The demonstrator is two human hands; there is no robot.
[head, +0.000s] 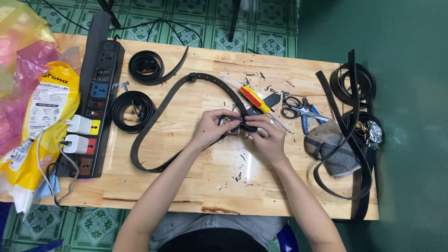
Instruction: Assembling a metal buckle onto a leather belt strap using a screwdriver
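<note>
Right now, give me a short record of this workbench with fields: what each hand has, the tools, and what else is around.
left hand: grips the metal buckle
right hand: pinches the black belt end at the buckle
tools: red and yellow screwdriver, scissors, both right of the hands
left side: power strip with two white chargers; two coiled belts
right side: grey cloth, more black belts
surface: wooden table, scattered with dark scraps

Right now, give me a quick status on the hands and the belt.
Left hand and right hand both pinching the buckle end of the black belt. Belt looped flat on the table. Screwdriver just behind the hands, not touching.
</note>
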